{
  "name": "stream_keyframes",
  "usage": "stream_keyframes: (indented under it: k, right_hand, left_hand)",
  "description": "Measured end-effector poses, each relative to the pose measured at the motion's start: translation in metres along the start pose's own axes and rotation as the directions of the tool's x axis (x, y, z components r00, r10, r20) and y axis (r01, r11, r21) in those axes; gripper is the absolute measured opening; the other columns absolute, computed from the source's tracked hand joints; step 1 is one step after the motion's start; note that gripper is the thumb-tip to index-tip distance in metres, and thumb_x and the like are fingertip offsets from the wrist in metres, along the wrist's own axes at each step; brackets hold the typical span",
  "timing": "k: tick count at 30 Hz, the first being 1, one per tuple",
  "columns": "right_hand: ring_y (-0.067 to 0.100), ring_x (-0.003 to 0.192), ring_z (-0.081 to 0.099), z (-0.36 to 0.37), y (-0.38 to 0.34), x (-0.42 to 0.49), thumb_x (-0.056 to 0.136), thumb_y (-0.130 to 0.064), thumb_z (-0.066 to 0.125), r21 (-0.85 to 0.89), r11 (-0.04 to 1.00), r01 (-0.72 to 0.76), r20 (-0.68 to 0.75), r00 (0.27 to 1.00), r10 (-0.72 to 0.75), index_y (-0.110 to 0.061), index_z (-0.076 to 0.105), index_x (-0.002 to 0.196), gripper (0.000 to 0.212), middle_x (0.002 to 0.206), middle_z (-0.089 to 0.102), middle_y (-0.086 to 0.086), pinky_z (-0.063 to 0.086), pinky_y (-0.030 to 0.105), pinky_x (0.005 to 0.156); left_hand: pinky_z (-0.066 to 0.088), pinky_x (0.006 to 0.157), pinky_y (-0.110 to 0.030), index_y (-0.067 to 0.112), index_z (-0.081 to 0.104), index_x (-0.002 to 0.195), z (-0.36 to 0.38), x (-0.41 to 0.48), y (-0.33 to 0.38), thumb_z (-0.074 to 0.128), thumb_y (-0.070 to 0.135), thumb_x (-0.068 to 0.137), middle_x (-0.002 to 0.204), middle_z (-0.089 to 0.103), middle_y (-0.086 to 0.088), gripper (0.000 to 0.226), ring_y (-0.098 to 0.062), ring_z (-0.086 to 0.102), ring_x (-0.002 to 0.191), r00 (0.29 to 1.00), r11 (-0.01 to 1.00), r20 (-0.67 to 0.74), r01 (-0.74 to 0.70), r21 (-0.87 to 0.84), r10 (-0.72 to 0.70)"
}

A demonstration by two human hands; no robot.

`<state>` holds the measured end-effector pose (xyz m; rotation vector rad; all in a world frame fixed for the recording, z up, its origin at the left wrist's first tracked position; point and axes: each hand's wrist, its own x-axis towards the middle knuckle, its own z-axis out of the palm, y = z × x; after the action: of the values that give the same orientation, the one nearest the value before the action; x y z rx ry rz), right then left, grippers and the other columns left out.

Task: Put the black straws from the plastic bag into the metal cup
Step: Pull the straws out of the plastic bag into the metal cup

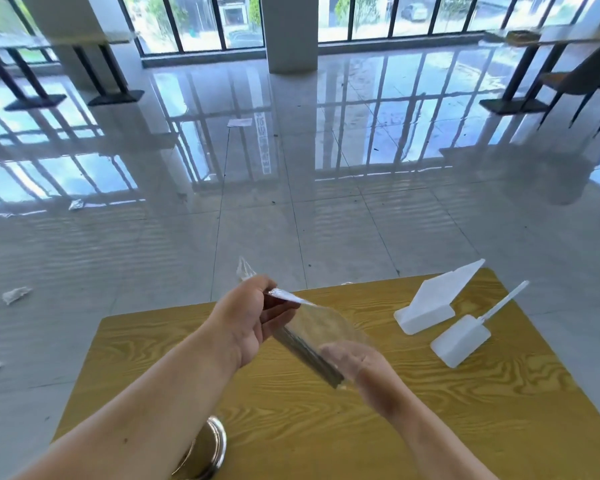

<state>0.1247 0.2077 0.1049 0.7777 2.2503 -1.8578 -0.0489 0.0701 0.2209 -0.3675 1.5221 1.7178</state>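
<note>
- Straws (309, 355) – the black ones – are lying bundled inside the plastic bag (329, 327), which is hanging tilted above the wooden table (326, 427).
- Left hand (253, 317) is clenching the bag's upper end, fingers curled round the film.
- Right hand (364, 365) is lying under the lower end, blurred behind the plastic; gripping or merely supporting, I cannot tell.
- Metal cup (215, 445) is standing by the near edge, partly hidden under the left forearm, showing no straws.
- By my judgement nothing is delivered yet – opening the bag, drawing out the bundle and dropping it into the cup are all remaining.
</note>
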Motion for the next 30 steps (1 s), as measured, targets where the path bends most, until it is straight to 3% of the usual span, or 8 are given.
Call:
stream_keyframes:
  k: [3, 5, 13, 15, 18, 24, 27, 30]
  right_hand:
    - [0.005, 0.118, 0.071, 0.004, -0.021, -0.005, 0.084, -0.095, 0.045, 0.069, 0.981, 0.18, -0.067, 0.982, -0.175, -0.044, 0.073, 0.131, 0.075, 0.124, 0.077, -0.017, 0.058, 0.036, 0.097]
    - [0.003, 0.128, 0.066, 0.009, -0.035, -0.007, 0.08, -0.097, 0.049, 0.106, 0.947, 0.304, -0.094, 0.951, -0.295, -0.039, 0.067, 0.142, 0.087, 0.135, 0.073, -0.019, 0.055, 0.02, 0.099]
    - [-0.007, 0.135, 0.056, 0.029, -0.091, -0.022, 0.078, -0.091, 0.062, -0.034, 0.884, 0.467, -0.167, 0.869, -0.466, -0.054, 0.053, 0.149, 0.08, 0.147, 0.06, -0.031, 0.047, 0.011, 0.104]
    - [-0.005, 0.118, 0.067, 0.034, -0.109, -0.024, 0.09, -0.08, 0.061, -0.139, 0.882, 0.451, -0.248, 0.846, -0.472, -0.049, 0.06, 0.145, 0.063, 0.134, 0.07, -0.028, 0.056, 0.02, 0.098]
    - [0.006, 0.067, 0.068, 0.036, -0.135, -0.024, 0.105, -0.047, 0.056, -0.119, 0.873, 0.473, -0.391, 0.786, -0.479, -0.049, 0.075, 0.119, 0.023, 0.087, 0.078, -0.023, 0.054, 0.02, 0.062]
    - [0.022, 0.09, 0.081, 0.033, -0.19, -0.035, 0.11, -0.013, 0.058, 0.006, 0.855, 0.519, -0.469, 0.756, -0.456, -0.031, 0.078, 0.111, 0.027, 0.111, 0.082, -0.007, 0.063, 0.04, 0.08]
    - [0.024, 0.085, 0.081, 0.037, -0.218, -0.045, 0.11, -0.011, 0.056, -0.008, 0.853, 0.521, -0.453, 0.759, -0.468, -0.029, 0.076, 0.114, 0.027, 0.108, 0.083, -0.003, 0.065, 0.034, 0.074]
    - [0.026, 0.08, 0.08, 0.049, -0.244, -0.055, 0.111, -0.009, 0.054, -0.013, 0.863, 0.504, -0.413, 0.784, -0.464, -0.024, 0.075, 0.115, 0.026, 0.102, 0.084, 0.0, 0.062, 0.032, 0.069]
  left_hand:
    - [0.062, 0.048, -0.028, 0.0, 0.061, 0.092, 0.002, -0.013, 0.024, 0.055, 0.01, 0.101, 0.072, 0.067, -0.014, 0.014, -0.02, 0.073, 0.053, 0.997, 0.997, -0.026, -0.068, -0.043, 0.067]
    - [0.061, 0.048, -0.028, 0.001, 0.06, 0.09, 0.004, -0.021, 0.037, 0.056, 0.009, 0.1, 0.068, 0.066, -0.013, 0.014, -0.019, 0.073, 0.052, 0.994, 0.992, -0.036, -0.108, -0.065, 0.106]
    - [0.064, 0.052, -0.03, 0.002, 0.059, 0.085, 0.005, -0.058, 0.079, 0.054, 0.011, 0.102, 0.056, 0.07, -0.011, 0.019, -0.02, 0.075, 0.053, 0.982, 0.97, -0.017, -0.19, -0.149, 0.19]
    - [0.065, 0.054, -0.03, 0.002, 0.059, 0.087, 0.002, -0.067, 0.087, 0.055, 0.011, 0.102, 0.058, 0.071, -0.012, 0.019, -0.021, 0.076, 0.054, 0.979, 0.965, -0.001, -0.201, -0.168, 0.204]
    - [0.066, 0.055, -0.032, 0.004, 0.059, 0.088, -0.007, -0.08, 0.097, 0.059, 0.017, 0.103, 0.064, 0.07, -0.009, 0.019, -0.021, 0.077, 0.058, 0.971, 0.962, 0.029, -0.232, -0.145, 0.239]
    - [0.066, 0.069, -0.039, 0.013, 0.064, 0.104, -0.042, -0.101, 0.116, 0.069, 0.046, 0.099, 0.095, 0.073, -0.006, 0.034, -0.022, 0.08, 0.082, 0.939, 0.943, 0.118, -0.329, 0.046, 0.322]
    - [0.064, 0.08, -0.04, 0.02, 0.064, 0.111, -0.061, -0.111, 0.124, 0.071, 0.062, 0.091, 0.113, 0.072, -0.005, 0.047, -0.023, 0.077, 0.099, 0.881, 0.86, 0.185, -0.468, 0.203, 0.436]
    - [0.061, 0.085, -0.04, 0.029, 0.062, 0.11, -0.081, -0.117, 0.123, 0.074, 0.078, 0.075, 0.116, 0.069, 0.005, 0.061, -0.014, 0.071, 0.102, 0.717, 0.56, 0.274, -0.681, 0.472, 0.641]
